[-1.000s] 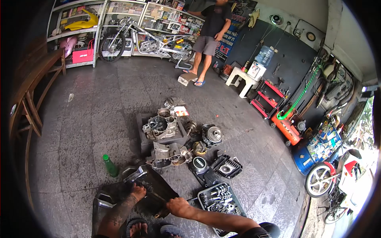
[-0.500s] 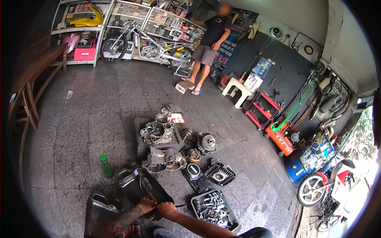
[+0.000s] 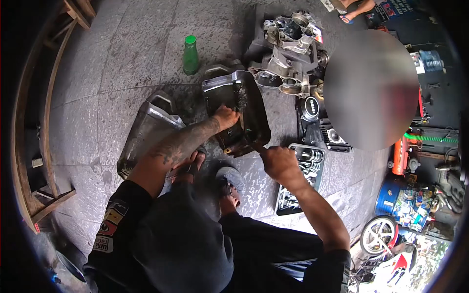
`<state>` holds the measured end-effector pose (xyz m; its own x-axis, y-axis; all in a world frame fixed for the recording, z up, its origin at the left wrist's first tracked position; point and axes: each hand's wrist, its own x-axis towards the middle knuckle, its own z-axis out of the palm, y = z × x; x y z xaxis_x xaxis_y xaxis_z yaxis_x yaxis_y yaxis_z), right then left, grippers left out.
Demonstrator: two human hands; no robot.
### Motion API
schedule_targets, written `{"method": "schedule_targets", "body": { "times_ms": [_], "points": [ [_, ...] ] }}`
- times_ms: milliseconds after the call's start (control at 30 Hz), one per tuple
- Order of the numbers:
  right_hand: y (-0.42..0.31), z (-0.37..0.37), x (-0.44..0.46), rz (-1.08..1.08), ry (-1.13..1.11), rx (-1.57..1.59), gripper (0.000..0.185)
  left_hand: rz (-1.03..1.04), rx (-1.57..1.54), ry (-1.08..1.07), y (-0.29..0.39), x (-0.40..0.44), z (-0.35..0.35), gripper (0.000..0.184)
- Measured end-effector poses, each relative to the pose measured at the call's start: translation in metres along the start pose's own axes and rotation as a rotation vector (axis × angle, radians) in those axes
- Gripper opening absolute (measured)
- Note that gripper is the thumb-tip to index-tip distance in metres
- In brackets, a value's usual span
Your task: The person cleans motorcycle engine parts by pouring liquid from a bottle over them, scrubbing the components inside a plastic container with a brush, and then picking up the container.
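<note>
Grey stone tiles (image 3: 132, 53), rough and blotched, spread under everything. Brown wood makes up the bench (image 3: 54, 205) at the far left, its beams straight and square-edged. Across the floor, at the right, a blue drum (image 3: 386, 198) bulges, smooth and round. Near the person's feet lies a cut jug (image 3: 146, 139), dark and dull with a shiny folded end; just beside it sits the pan (image 3: 252, 105), an oblong, black-walled scoop with rounded corners, in front of the person and below both hands. Beyond are cast-metal engine cases (image 3: 288, 73), pierced with round bores, and a flat parts tray (image 3: 278, 207) of glinting steel pieces. The left hand (image 3: 226, 117) is inside the pan and the right hand (image 3: 279, 163) by its near right corner; both sets of fingers look curled, but what they grip, if anything, cannot be told. Green and tapering, a bottle (image 3: 191, 58) stands upright past the pan. Smaller still, the round black cover (image 3: 311, 107) reads YAMAHA
</note>
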<state>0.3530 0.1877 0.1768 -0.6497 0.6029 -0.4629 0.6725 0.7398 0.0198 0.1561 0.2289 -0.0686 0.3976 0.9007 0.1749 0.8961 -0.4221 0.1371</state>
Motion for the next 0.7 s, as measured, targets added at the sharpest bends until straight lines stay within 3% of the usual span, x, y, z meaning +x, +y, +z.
{"method": "schedule_targets", "body": {
  "times_ms": [133, 167, 200, 233, 267, 300, 333, 400, 433, 500, 600, 700],
  "points": [
    [-0.002, -0.022, -0.017, 0.005, -0.017, 0.035, 0.044, -0.013, -0.04, 0.041, -0.005, 0.0, 0.01, 0.015],
    [0.0, -0.021, -0.023, -0.055, 0.076, -0.017, 0.045, -0.054, -0.082, -0.035, -0.004, -0.003, 0.011, 0.016],
    [-0.002, -0.027, -0.029, -0.08, 0.113, -0.011, 0.034, -0.088, -0.119, -0.099, -0.004, 0.0, 0.01, 0.017],
    [-0.002, -0.027, -0.027, -0.057, 0.038, 0.022, 0.019, -0.024, -0.029, -0.047, -0.001, -0.005, 0.0, 0.017],
    [-0.003, -0.003, -0.023, 0.025, 0.063, -0.036, 0.017, 0.023, 0.069, 0.28, -0.004, -0.014, 0.029, 0.015],
    [-0.006, -0.005, -0.02, 0.075, -0.133, -0.044, 0.017, -0.006, 0.114, 0.203, -0.004, -0.015, 0.016, 0.015],
    [-0.006, 0.0, -0.017, 0.089, -0.131, -0.021, 0.017, -0.017, 0.1, 0.221, -0.008, -0.01, 0.019, 0.016],
    [-0.007, 0.002, -0.013, 0.058, -0.176, 0.003, 0.022, -0.095, 0.005, 0.031, -0.02, 0.0, 0.046, 0.017],
    [-0.007, 0.013, -0.009, 0.042, -0.157, 0.005, 0.022, -0.084, -0.023, -0.034, -0.014, 0.0, 0.013, 0.02],
    [0.0, 0.026, -0.004, 0.03, -0.127, 0.011, 0.023, -0.016, -0.001, -0.086, -0.018, -0.002, 0.012, 0.023],
    [-0.003, 0.042, 0.005, 0.063, -0.112, 0.126, 0.023, -0.171, -0.094, 0.006, -0.044, -0.005, 0.067, 0.023],
    [-0.003, 0.049, 0.017, 0.059, -0.174, 0.164, 0.024, -0.224, -0.174, -0.011, -0.037, -0.009, 0.051, 0.023]
  ]
}}
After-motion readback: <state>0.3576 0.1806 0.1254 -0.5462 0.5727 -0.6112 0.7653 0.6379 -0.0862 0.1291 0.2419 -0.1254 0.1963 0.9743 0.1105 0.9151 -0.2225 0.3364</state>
